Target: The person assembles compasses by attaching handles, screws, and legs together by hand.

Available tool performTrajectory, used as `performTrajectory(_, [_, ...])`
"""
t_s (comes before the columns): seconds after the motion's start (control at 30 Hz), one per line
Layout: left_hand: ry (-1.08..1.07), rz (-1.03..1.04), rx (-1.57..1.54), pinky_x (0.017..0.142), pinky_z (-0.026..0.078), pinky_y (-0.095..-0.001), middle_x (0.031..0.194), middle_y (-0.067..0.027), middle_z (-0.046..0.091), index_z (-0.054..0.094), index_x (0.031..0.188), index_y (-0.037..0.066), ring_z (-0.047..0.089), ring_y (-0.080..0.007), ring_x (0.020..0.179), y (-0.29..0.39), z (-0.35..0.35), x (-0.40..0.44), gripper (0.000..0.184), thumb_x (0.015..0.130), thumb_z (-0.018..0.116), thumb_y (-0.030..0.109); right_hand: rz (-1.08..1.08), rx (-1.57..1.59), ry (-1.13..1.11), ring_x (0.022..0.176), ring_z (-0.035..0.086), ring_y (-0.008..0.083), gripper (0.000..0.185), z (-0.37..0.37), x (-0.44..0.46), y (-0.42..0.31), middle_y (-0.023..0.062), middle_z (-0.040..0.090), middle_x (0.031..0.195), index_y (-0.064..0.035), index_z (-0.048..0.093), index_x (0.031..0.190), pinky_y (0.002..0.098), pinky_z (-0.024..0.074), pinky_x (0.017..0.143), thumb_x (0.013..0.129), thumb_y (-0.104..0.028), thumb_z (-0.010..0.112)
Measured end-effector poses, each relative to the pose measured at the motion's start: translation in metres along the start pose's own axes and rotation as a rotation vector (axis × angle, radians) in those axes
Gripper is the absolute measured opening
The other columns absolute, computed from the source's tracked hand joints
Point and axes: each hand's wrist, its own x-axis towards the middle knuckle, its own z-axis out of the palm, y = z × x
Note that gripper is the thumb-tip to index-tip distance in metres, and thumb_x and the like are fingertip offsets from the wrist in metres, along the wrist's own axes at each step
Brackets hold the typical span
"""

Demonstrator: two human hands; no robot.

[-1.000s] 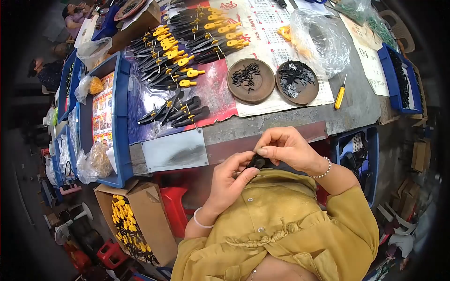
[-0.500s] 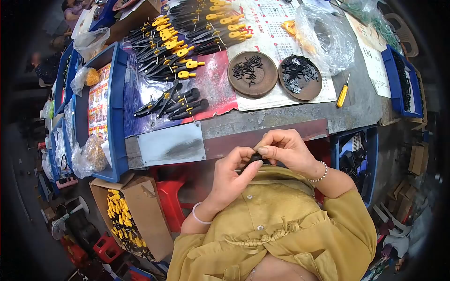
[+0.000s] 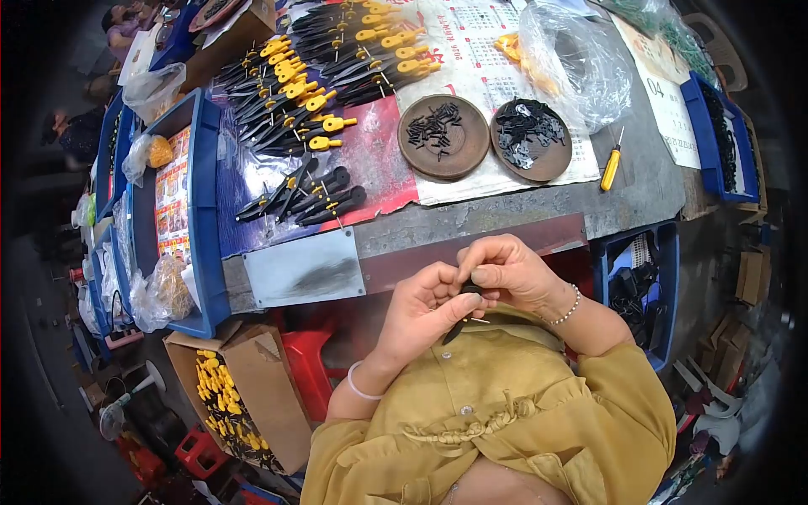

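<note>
L hand (image 3: 425, 310) & R hand (image 3: 513, 278), fingers narrow, pinch blk part (image 3: 454, 331), ctr. Upper ctr, bench (image 3: 623, 198): L dish (image 3: 470, 153) w/ blk pins, R dish (image 3: 551, 162) w/ blk pcs. Calendar sheet (image 3: 665, 126), upper R: "04".

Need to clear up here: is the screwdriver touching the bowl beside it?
Apart: the head view shows paper and tabletop between screwdriver and bowl.

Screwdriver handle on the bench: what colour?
Yellow handle, seen best in the current head view.

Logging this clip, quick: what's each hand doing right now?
Left hand: closed, holding a black tool.
Right hand: closed, fingertips pinched at the tool; anything between them can't be told.
</note>
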Motion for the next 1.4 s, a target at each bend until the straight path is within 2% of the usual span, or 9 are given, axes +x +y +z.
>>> performTrajectory(0.23, [0.017, -0.008, 0.093, 0.073, 0.053, -0.0255, 0.096, -0.0132, 0.064, 0.054, 0.101, -0.004, 0.064, -0.0163, 0.084, -0.006, -0.004, 0.002, 0.014, 0.088, 0.057, 0.000, 0.012, 0.018, -0.037, 0.064, 0.058, 0.0105, 0.012, -0.005, -0.001, 0.002, 0.0069, 0.062, 0.080, 0.0011, 0.062, 0.094, 0.0218, 0.0450, 0.055, 0.088, -0.009, 0.061])
performTrajectory(0.37, [0.097, 0.017, 0.007, 0.072, 0.053, -0.0272, 0.092, -0.0125, 0.065, 0.055, 0.100, -0.004, 0.064, -0.0160, 0.079, -0.009, -0.001, 0.007, 0.013, 0.087, 0.057, 0.001, -0.056, -0.210, 0.015, 0.069, 0.056, 0.0074, 0.016, 0.007, -0.003, -0.008, 0.0026, 0.060, 0.082, 0.0001, 0.062, 0.105, 0.0216, 0.0471, 0.062, 0.090, -0.006, 0.057])
performTrajectory(0.47, [0.144, 0.094, -0.020, 0.073, 0.052, -0.0280, 0.090, -0.0124, 0.065, 0.055, 0.100, -0.004, 0.063, -0.0167, 0.079, -0.020, -0.006, 0.010, 0.013, 0.088, 0.056, 0.001, -0.224, -0.416, 0.004, 0.068, 0.051, 0.0047, 0.016, 0.004, -0.003, -0.010, -0.0013, 0.049, 0.078, 0.0007, 0.063, 0.103, 0.0192, 0.0432, 0.060, 0.088, -0.004, 0.061])
performTrajectory(0.6, [0.039, 0.020, 0.149, 0.076, 0.050, -0.0269, 0.091, -0.0121, 0.065, 0.055, 0.102, -0.005, 0.063, -0.0174, 0.081, -0.006, 0.003, 0.006, 0.016, 0.088, 0.057, 0.002, 0.040, -0.184, -0.076, 0.062, 0.055, 0.0062, 0.016, -0.003, -0.009, -0.024, 0.0014, 0.059, 0.074, 0.0003, 0.064, 0.101, 0.0205, 0.0444, 0.057, 0.088, -0.009, 0.062])
performTrajectory(0.97, [0.050, -0.010, 0.148, 0.073, 0.052, -0.0273, 0.089, -0.0135, 0.064, 0.054, 0.097, -0.005, 0.064, -0.0186, 0.080, 0.015, 0.030, 0.032, 0.015, 0.082, 0.055, -0.008, -0.004, -0.142, -0.018, 0.066, 0.060, 0.0080, 0.015, -0.008, -0.018, -0.045, 0.0011, 0.054, 0.083, 0.0015, 0.064, 0.098, 0.0182, 0.0469, 0.059, 0.093, -0.009, 0.054])
performTrajectory(1.07, [0.071, -0.125, 0.178, 0.075, 0.053, -0.0282, 0.091, -0.0134, 0.064, 0.055, 0.099, -0.006, 0.064, -0.0188, 0.081, 0.024, 0.035, 0.040, 0.018, 0.082, 0.054, -0.011, -0.101, -0.201, -0.022, 0.067, 0.060, 0.0074, 0.012, -0.013, -0.019, -0.050, 0.0014, 0.061, 0.076, -0.0013, 0.063, 0.094, 0.0182, 0.0458, 0.059, 0.091, -0.012, 0.058])
performTrajectory(1.13, [-0.033, -0.143, 0.128, 0.076, 0.053, -0.0286, 0.096, -0.0138, 0.063, 0.054, 0.104, -0.006, 0.064, -0.0189, 0.085, 0.024, 0.035, 0.042, 0.020, 0.084, 0.056, -0.008, -0.079, -0.233, -0.036, 0.068, 0.061, 0.0080, 0.009, -0.016, -0.021, -0.060, 0.0017, 0.061, 0.076, -0.0012, 0.063, 0.092, 0.0184, 0.0462, 0.059, 0.089, -0.010, 0.060])
performTrajectory(1.23, [0.058, -0.130, 0.063, 0.070, 0.052, -0.0250, 0.090, -0.0147, 0.065, 0.056, 0.098, -0.004, 0.065, -0.0180, 0.079, 0.027, 0.050, 0.045, 0.019, 0.080, 0.056, -0.008, -0.078, -0.213, -0.003, 0.064, 0.059, 0.0069, 0.010, -0.019, -0.018, -0.061, 0.0012, 0.061, 0.072, -0.0014, 0.064, 0.089, 0.0178, 0.0412, 0.054, 0.088, -0.011, 0.062])
performTrajectory(1.4, [0.042, -0.125, 0.011, 0.074, 0.053, -0.0274, 0.093, -0.0154, 0.065, 0.056, 0.100, -0.003, 0.064, -0.0200, 0.088, 0.020, 0.041, 0.044, 0.017, 0.083, 0.055, -0.006, -0.054, -0.138, 0.042, 0.060, 0.056, 0.0064, 0.011, -0.017, -0.014, -0.053, 0.0008, 0.060, 0.070, -0.0012, 0.065, 0.089, 0.0179, 0.0374, 0.051, 0.087, -0.012, 0.064])
